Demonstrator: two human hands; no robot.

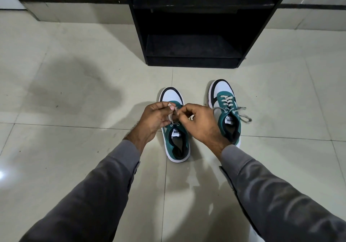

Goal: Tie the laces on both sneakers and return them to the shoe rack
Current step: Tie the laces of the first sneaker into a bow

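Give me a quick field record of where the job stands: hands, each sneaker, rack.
left hand: pinching grey lace of left green-and-white sneaker
right hand: pinching same lace
left sneaker: on tiled floor, knot in progress
right green-and-white sneaker: on floor, laces loose, untied
black shoe rack: beyond the sneakers, visible shelves hold no shoes

Beyond the fingers (175,110): bare floor (74,92) up to the black shoe rack (192,49), both shelves open. Right of the fingers: second sneaker (225,110), loose laces (243,115) spread outward. Left: open tile.
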